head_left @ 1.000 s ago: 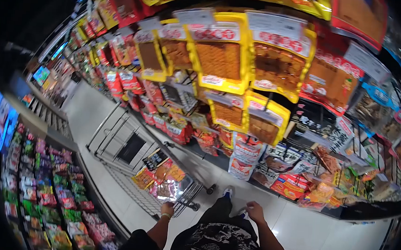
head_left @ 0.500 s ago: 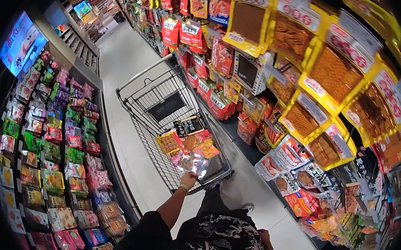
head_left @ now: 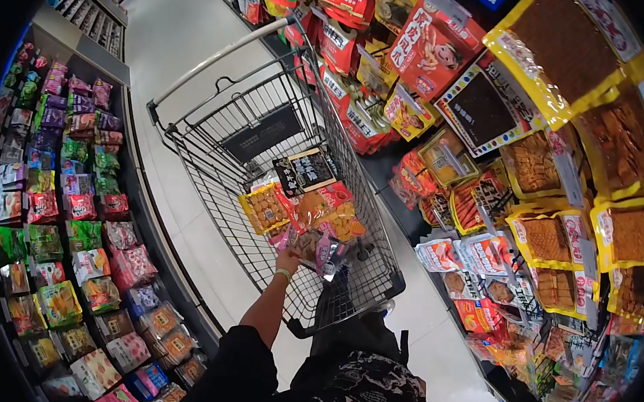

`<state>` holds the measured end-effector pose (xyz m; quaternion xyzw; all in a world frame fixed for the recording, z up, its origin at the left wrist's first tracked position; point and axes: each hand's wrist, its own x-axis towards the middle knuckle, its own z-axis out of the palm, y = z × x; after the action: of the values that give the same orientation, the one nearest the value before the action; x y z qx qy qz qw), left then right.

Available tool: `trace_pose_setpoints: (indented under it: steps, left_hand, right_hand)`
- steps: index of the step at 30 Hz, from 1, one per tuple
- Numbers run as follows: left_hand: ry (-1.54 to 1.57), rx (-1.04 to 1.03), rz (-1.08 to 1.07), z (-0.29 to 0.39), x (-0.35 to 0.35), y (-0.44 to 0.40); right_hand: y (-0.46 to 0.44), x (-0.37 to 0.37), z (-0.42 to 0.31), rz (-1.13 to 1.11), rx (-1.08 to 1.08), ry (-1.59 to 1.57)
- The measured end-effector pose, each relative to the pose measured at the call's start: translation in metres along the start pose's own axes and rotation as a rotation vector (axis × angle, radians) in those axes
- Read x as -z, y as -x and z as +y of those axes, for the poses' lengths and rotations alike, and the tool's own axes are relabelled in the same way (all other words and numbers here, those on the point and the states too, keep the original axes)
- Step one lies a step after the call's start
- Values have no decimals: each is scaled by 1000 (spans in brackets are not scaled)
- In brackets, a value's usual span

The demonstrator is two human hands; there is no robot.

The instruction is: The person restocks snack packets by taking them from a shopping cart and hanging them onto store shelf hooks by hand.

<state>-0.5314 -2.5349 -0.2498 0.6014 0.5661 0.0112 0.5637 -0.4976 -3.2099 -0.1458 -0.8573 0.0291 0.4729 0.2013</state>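
My left hand (head_left: 286,261) reaches over the near left side of a wire shopping cart (head_left: 244,139). Its fingers are closed at the edge of a clear package with pink parts (head_left: 305,245); what they grip is too small to tell. Beyond that package in the cart lie a black package (head_left: 305,171), a yellow-edged package of brown pieces (head_left: 265,208) and a red and orange package (head_left: 329,209). A pale band circles my left wrist. No part of my right hand shows.
Hanging snack packs (head_left: 437,45) fill the shelves on the right, close beside the cart. On the left stands a sloped display of small colourful packs (head_left: 57,302). A pale tiled floor (head_left: 177,23) runs between them.
The view has turned and come closer to the cart, which appears larger. My left hand has moved from the cart's near end over its packages. My right hand has left the view.
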Motion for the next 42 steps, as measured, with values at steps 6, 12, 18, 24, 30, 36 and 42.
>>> trace_pose_setpoints:
  steps: [6, 12, 18, 24, 30, 36, 42]
  left_hand:
    - [-72, -184, 72, -19, 7, -108]
    - [-273, -344, 182, 34, 41, -211]
    - [484, 164, -53, 38, 29, -284]
    - [-60, -24, 100, 60, 6, -299]
    - [-354, -15, 83, 86, -1, -276]
    - [-374, 27, 103, 106, 11, -212]
    - [-150, 204, -57, 61, 0, -147]
  right_hand:
    - [50, 11, -53, 57, -178, -26]
    - [99, -2, -82, 183, -362, -325]
    - [125, -11, -105, 275, -511, -319]
    - [133, -17, -113, 278, -561, -313]
    - [124, -19, -104, 269, -548, -216]
    - [114, -21, -90, 161, -177, -30]
    - [93, -7, -94, 144, -273, -40]
